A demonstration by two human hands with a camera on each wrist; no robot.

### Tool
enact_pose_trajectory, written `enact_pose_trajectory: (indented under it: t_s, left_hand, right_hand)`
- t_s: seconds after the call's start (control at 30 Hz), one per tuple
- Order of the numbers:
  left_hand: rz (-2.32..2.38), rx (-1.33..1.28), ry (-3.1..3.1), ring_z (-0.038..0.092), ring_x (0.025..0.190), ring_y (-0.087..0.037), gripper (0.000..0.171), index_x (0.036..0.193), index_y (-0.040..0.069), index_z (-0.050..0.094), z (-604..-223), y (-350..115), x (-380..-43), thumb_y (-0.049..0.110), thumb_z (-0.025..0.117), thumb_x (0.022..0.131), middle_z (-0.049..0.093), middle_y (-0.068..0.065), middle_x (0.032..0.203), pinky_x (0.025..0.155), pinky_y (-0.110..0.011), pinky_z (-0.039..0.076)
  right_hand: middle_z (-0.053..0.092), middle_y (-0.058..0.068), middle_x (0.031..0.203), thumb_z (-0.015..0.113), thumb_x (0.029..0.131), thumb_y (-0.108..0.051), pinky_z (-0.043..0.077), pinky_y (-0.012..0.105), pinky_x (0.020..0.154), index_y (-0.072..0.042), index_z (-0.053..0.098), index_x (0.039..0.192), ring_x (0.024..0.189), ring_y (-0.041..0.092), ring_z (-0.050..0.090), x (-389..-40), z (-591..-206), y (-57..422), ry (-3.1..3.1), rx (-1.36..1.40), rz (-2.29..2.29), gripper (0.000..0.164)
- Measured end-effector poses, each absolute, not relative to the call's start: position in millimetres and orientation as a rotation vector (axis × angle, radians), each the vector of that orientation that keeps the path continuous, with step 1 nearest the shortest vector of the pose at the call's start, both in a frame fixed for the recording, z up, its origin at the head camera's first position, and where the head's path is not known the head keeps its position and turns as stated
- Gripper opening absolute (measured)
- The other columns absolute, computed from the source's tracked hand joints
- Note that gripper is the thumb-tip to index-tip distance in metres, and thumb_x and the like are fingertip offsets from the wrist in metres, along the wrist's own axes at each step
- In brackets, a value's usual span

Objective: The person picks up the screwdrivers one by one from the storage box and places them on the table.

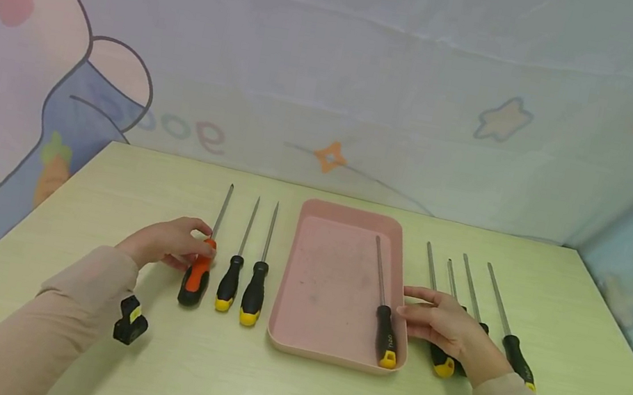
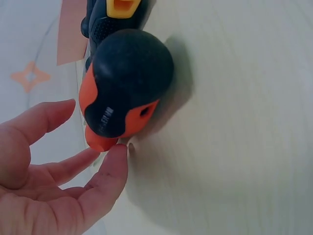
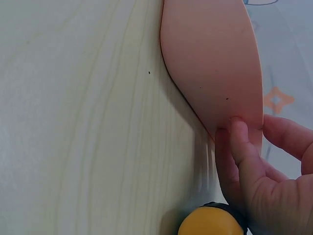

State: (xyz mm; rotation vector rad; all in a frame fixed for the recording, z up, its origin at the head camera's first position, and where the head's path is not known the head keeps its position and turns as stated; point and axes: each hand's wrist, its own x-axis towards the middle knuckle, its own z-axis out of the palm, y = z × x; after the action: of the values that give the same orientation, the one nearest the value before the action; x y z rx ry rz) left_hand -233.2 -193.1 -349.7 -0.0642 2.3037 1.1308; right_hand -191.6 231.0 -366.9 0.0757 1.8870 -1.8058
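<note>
My left hand [image 1: 171, 242] is at an orange and black screwdriver [image 1: 195, 282] lying on the left of the table. In the left wrist view, a fingertip meets the underside of its handle [image 2: 132, 73], while another finger stays apart from it. To its right lie two black screwdrivers [image 1: 228, 284] with yellow ends. My right hand [image 1: 446, 326] rests its fingertips against the right wall of a pink tray [image 1: 315, 351]; the right wrist view shows them on the outer wall and rim. A black and yellow screwdriver [image 1: 384, 336] lies inside the tray.
Several black-handled screwdrivers lie right of the tray, partly under my right hand, the outermost [image 1: 516, 360] by my wrist. The pale wooden table [image 1: 207, 383] ends at a printed cloth backdrop [image 1: 338, 74]. Each wrist carries a small black device [image 1: 132, 322].
</note>
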Motion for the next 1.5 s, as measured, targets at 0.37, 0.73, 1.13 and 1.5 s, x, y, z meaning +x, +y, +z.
enact_pose_trajectory:
  t_s: [0.37, 0.73, 1.13, 1.5]
  left_hand:
    - [1.351, 0.036, 2.324, 0.049, 0.111, -0.038, 0.056, 0.138, -0.006, 0.029, -343.6, -202.4, -233.9, 0.013, 0.054, 0.091, 0.049, -0.027, 0.124, 0.095, -0.043, 0.045]
    - [1.366, -0.006, 2.263, 0.049, 0.116, -0.036, 0.056, 0.140, -0.001, 0.031, -331.8, -185.3, -239.0, 0.018, 0.055, 0.093, 0.042, -0.024, 0.132, 0.098, -0.042, 0.043]
    - [1.458, 0.047, 2.166, 0.050, 0.116, -0.036, 0.055, 0.140, -0.002, 0.032, -324.1, -158.6, -241.2, 0.015, 0.056, 0.093, 0.046, -0.024, 0.132, 0.091, -0.033, 0.049]
    - [1.449, 0.017, 2.155, 0.058, 0.102, -0.028, 0.052, 0.138, 0.000, 0.036, -321.8, -139.1, -245.5, 0.014, 0.057, 0.092, 0.050, -0.022, 0.128, 0.082, -0.026, 0.052]
  right_hand:
    - [0.061, 0.010, 0.106, 0.058, 0.090, 0.000, 0.054, 0.033, 0.080, 0.012, 0.021, 0.141, 0.087, 0.014, 0.065, -193.3, -365.9, 230.8, 1.907, 0.093, -1.789, 0.064]
    - [0.061, 0.010, 0.106, 0.056, 0.090, 0.001, 0.054, 0.033, 0.081, 0.013, 0.020, 0.141, 0.087, 0.014, 0.065, -192.2, -365.9, 231.4, 1.890, 0.086, -1.801, 0.064]
    - [0.061, 0.009, 0.105, 0.056, 0.090, 0.001, 0.054, 0.032, 0.080, 0.013, 0.019, 0.141, 0.087, 0.014, 0.065, -192.2, -365.9, 231.7, 1.888, 0.082, -1.796, 0.064]
    - [0.062, 0.009, 0.104, 0.055, 0.090, 0.001, 0.054, 0.033, 0.080, 0.013, 0.019, 0.141, 0.087, 0.014, 0.065, -191.2, -365.5, 231.9, 1.877, 0.076, -1.802, 0.064]
